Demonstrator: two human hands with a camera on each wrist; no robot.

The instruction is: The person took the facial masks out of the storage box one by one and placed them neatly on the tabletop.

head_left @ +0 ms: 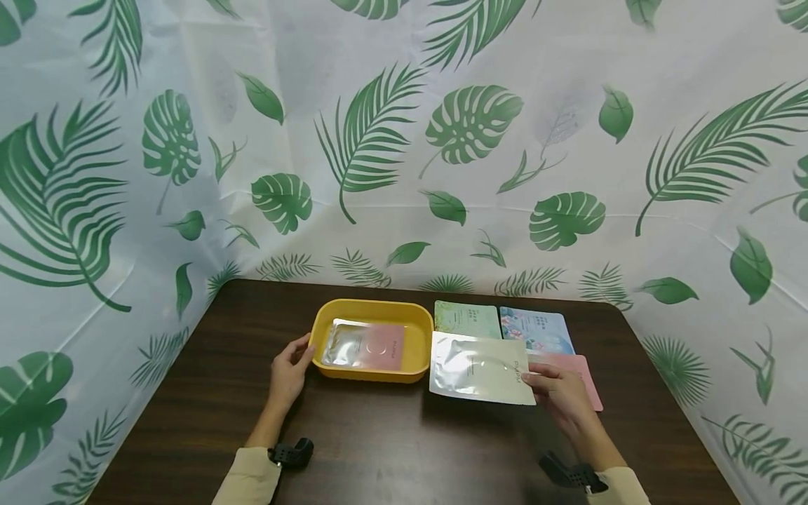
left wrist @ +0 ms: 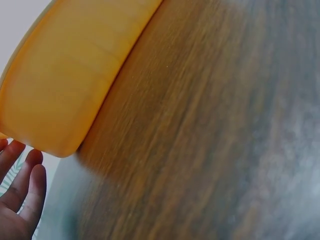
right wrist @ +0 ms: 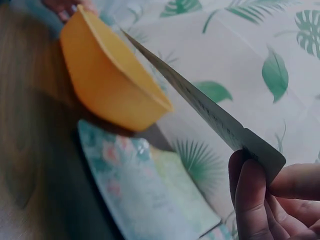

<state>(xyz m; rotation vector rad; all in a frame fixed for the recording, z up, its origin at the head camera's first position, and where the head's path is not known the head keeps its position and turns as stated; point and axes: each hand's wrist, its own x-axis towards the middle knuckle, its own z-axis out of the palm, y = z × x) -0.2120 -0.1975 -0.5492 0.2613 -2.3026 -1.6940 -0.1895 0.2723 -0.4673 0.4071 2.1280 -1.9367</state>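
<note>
My right hand [head_left: 562, 393] pinches a pale, silvery mask sachet [head_left: 476, 368] at its right edge, thumb on one side and fingers on the other. In the right wrist view the sachet [right wrist: 210, 110] tilts up, seen nearly edge-on. It is raised beside a yellow plastic basin [head_left: 372, 376]. At the basin's left end, my left hand [head_left: 290, 368] touches the outer wall with loosely extended fingers; their tips [left wrist: 35, 156] show right at the wall. Inside the basin lies a pink-and-silver sachet [head_left: 366, 345].
To the right of the basin lie a green sachet [head_left: 467, 318], a blue floral sachet [head_left: 536, 330] and a pink sachet [head_left: 583, 375], partly covered by the raised one. The dark wooden table [head_left: 391, 449] ends at a leaf-patterned cloth [head_left: 404, 154] behind.
</note>
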